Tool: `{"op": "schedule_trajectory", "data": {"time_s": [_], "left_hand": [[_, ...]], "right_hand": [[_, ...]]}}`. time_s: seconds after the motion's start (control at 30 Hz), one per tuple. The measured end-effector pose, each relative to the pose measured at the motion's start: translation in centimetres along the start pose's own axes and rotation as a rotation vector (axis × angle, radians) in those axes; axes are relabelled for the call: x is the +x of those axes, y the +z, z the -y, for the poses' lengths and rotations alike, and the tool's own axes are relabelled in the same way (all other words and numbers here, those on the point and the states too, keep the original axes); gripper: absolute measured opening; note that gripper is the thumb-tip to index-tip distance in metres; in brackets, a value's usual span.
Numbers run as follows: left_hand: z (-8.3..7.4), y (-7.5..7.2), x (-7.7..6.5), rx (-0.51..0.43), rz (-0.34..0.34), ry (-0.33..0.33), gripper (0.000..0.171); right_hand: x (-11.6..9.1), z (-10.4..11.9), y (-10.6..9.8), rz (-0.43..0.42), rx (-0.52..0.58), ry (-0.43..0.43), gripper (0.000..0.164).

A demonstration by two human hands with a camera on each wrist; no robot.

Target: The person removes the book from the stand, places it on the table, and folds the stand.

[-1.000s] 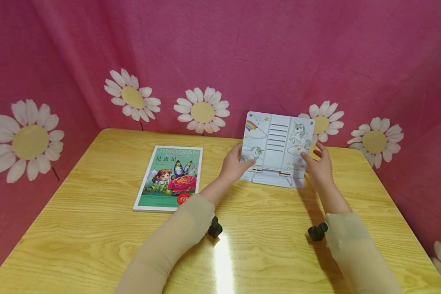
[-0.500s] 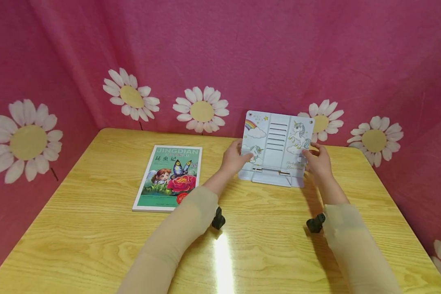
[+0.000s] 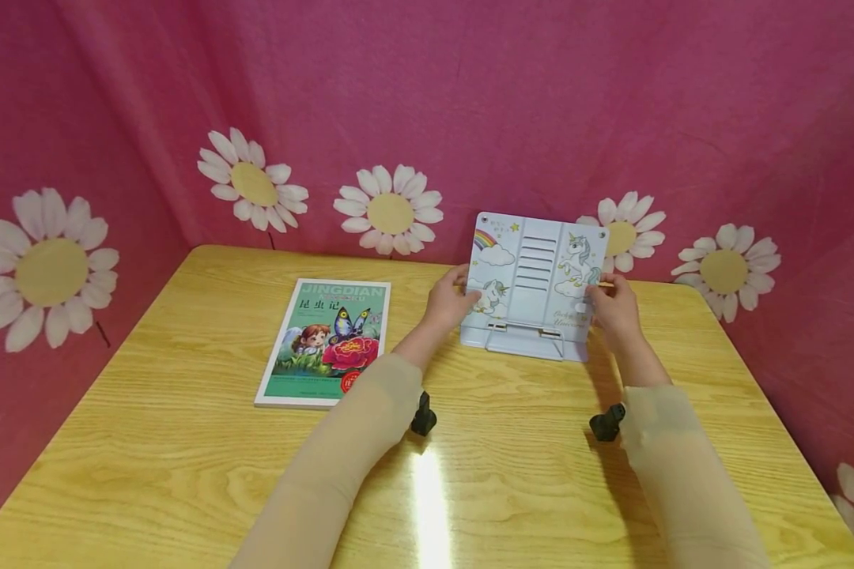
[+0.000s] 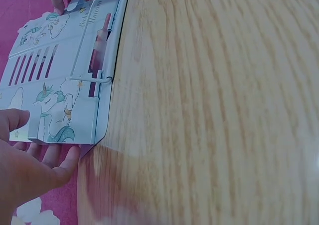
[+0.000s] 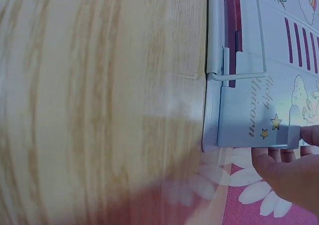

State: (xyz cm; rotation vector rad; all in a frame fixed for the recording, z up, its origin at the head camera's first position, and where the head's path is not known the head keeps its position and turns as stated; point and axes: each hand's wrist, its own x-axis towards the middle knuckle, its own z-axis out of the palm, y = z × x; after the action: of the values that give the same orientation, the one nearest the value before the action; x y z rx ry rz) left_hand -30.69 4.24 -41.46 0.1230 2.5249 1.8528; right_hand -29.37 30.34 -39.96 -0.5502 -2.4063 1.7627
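A white metal book stand (image 3: 537, 305), printed with unicorns, clouds and a rainbow, stands tilted up near the table's back edge. My left hand (image 3: 447, 307) holds its left edge. In the left wrist view the left thumb (image 4: 17, 119) lies at the front beside a small white clip (image 4: 35, 123), with the other fingers at the back. On the opposite edge my right hand (image 3: 617, 313) grips the stand, its thumb (image 5: 310, 134) by the matching clip (image 5: 294, 128) and its fingers partly hidden behind. A wire page holder (image 5: 239, 77) crosses the lower front.
A green-covered children's book (image 3: 327, 340) with a butterfly and red flower lies flat left of the stand. The wooden table (image 3: 512, 474) meets a pink curtain (image 3: 427, 95) with large white daisies at the back and sides. Both forearms reach across the table from the front.
Both thumbs have slid outward from the front of the stand toward its side edges. The stand has barely shifted, and the book lies where it was.
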Motion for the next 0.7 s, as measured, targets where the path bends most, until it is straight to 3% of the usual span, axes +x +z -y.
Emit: {"op": "schedule_trajectory", "data": {"time_s": [0.3, 0.7], "left_hand": [[-0.38, -0.07, -0.01, -0.002, -0.024, -0.025, 0.048], [-0.4, 0.12, 0.13, 0.009, -0.025, -0.022, 0.047]], "right_hand": [[0.17, -0.17, -0.2, 0.019, -0.012, -0.041, 0.034], [0.26, -0.21, -0.31, 0.044, -0.04, -0.028, 0.036]]}}
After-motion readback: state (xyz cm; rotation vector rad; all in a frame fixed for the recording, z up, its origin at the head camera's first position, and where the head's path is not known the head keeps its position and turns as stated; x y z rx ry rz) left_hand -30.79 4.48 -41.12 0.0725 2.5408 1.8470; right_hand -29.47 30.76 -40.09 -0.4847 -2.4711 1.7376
